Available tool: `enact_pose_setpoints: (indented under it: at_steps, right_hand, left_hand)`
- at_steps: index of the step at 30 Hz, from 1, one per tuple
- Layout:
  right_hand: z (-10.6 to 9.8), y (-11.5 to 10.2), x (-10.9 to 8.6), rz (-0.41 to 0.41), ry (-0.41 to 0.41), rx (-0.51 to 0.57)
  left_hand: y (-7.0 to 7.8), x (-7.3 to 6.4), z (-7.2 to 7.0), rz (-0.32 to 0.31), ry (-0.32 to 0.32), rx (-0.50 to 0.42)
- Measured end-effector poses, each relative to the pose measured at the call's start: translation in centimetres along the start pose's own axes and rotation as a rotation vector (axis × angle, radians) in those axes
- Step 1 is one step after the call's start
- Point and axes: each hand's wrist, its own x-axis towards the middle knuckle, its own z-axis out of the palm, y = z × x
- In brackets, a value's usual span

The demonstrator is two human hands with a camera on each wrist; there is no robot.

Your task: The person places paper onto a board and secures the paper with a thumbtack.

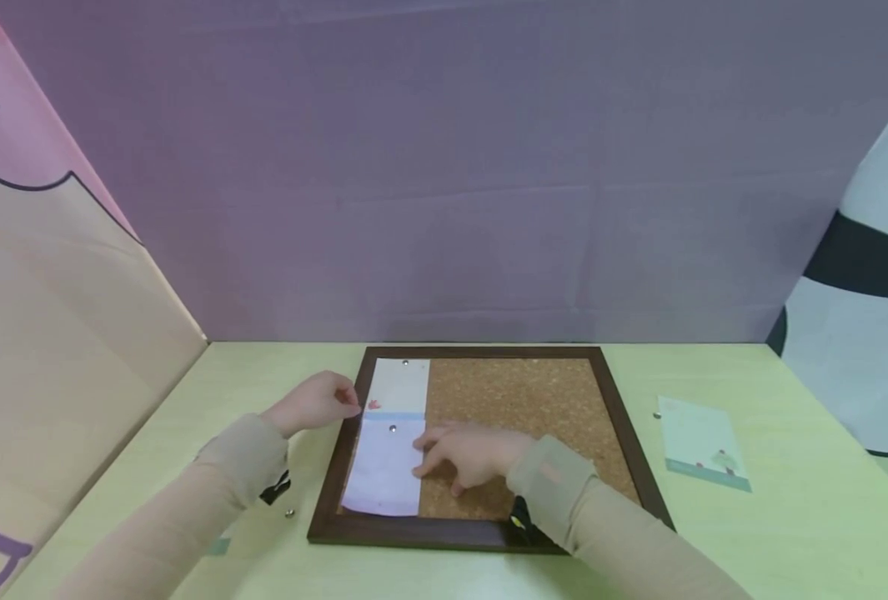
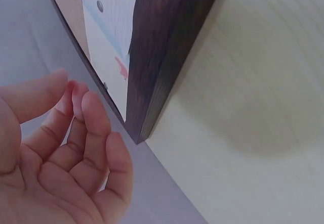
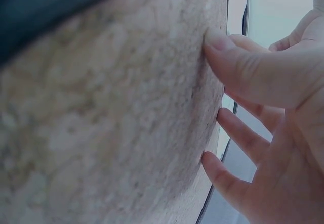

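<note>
A corkboard [image 1: 519, 392] in a dark brown wooden frame [image 1: 444, 535] lies on the table. Along its left side, a white note sheet [image 1: 398, 390] with a small red print sits above a pale lilac sheet [image 1: 385, 475]. Each has a silver thumbtack [image 1: 393, 428] near its top. My right hand [image 1: 477, 454] rests on the cork with fingers spread, fingertips at the lilac sheet's right edge; in the right wrist view its fingertips [image 3: 215, 161] meet the cork. Beside the frame's left edge, my left hand [image 1: 318, 404] hovers with loosely bent fingers [image 2: 96, 118], holding nothing.
To the board's right lies a pale green note sheet [image 1: 702, 442], with a thumbtack [image 1: 657, 415] by its upper left corner. Another thumbtack [image 1: 289, 513] is left of the board. A green paper corner [image 1: 219, 547] shows beside the left sleeve. A purple cloth [image 1: 459, 183] hangs behind the table.
</note>
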Motion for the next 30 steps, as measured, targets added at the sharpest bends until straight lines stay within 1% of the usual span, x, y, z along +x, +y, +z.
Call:
enact_pose_setpoints:
  at_steps: [5, 13, 22, 30]
  right_hand:
    - [0.1, 0.0, 0.0, 0.002, 0.004, -0.004]
    - [0.1, -0.1, 0.1, 0.004, -0.001, -0.011]
    - [0.0, 0.0, 0.0, 0.003, 0.002, -0.004]
    - [0.0, 0.0, 0.0, 0.001, -0.002, -0.005]
  left_hand:
    - [0.0, -0.4, -0.2, -0.031, -0.008, -0.019]
    - [-0.9, -0.8, 0.7, -0.065, -0.023, -0.044]
    - [-1.8, -1.5, 0.8, -0.049, -0.006, -0.026]
    - [-2.5, -2.1, 0.7, -0.072, 0.001, -0.04]
